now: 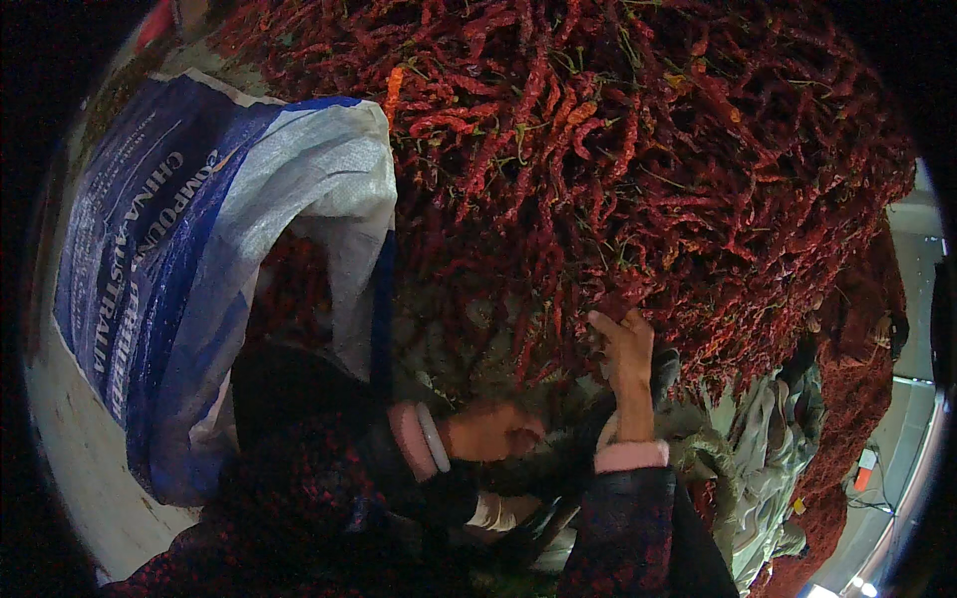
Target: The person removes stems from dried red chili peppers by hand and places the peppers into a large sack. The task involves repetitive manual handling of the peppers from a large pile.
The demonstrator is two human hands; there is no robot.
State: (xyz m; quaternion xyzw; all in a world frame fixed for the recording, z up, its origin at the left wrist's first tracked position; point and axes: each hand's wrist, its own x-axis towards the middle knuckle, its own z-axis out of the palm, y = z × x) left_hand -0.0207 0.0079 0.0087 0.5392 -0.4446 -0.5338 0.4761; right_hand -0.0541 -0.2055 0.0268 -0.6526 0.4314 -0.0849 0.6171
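A large heap of dried red chilli peppers (523, 172) spreads in front of me. At its near edge, my right hand (632, 347) reaches in with the thumb and fingers against several chillies; whether they grip one is hard to make out. My left hand (482, 432) hangs lower and to the left, fingers curled, blurred, its contents hidden. A white bracelet (432, 437) circles the left wrist beside a pink cuff. On the left stands a blue and white woven plastic sack (306, 179) bearing printed writing. Its mouth gapes, and red chillies (291, 288) show inside.
Crumpled pale green cloth or sacking (755, 448) lies at the right of my arm. Beyond it stretches a reddish-brown strip (860, 404) of unclear material. A cable (875, 504) lies near the right rim. Pale floor (97, 456) borders the sack.
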